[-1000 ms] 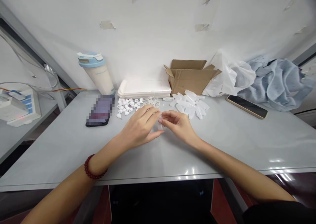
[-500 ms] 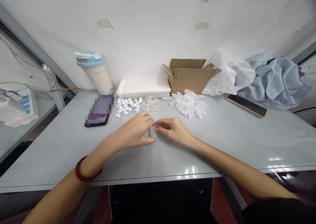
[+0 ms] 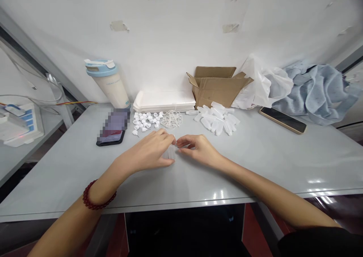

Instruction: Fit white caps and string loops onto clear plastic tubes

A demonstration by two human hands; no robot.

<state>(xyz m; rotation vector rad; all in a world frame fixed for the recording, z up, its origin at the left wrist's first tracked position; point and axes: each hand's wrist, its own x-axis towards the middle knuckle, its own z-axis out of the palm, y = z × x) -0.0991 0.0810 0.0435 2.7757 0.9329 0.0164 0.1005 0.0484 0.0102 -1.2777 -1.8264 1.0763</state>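
Observation:
My left hand (image 3: 151, 149) is curled around a translucent plastic tube (image 3: 170, 152) on the grey table, with the fingers at its far end and the thumb at its near end. Part of the tube is hidden by the fingers. Just to the right, my right hand (image 3: 195, 147) has its fingertips close to the tube with a small gap between them, and its fingers and thumb are apart with nothing visible between them. Beyond the hands lie a pile of small white caps (image 3: 146, 121), a tangle of thin white cords (image 3: 172, 119) and a heap of similar translucent tubes (image 3: 218, 119).
At the back stand a tumbler (image 3: 109, 83), a stack of white flat packs (image 3: 164, 100), an open cardboard box (image 3: 219, 90) and a white plastic bag (image 3: 263, 85). A phone (image 3: 113, 128) lies left, another phone (image 3: 283, 120) right, near a blue cloth (image 3: 320, 94).
My left hand has shifted slightly left with the tube. My right fingertips, which were at the tube, are now separated from it and spread a little wider.

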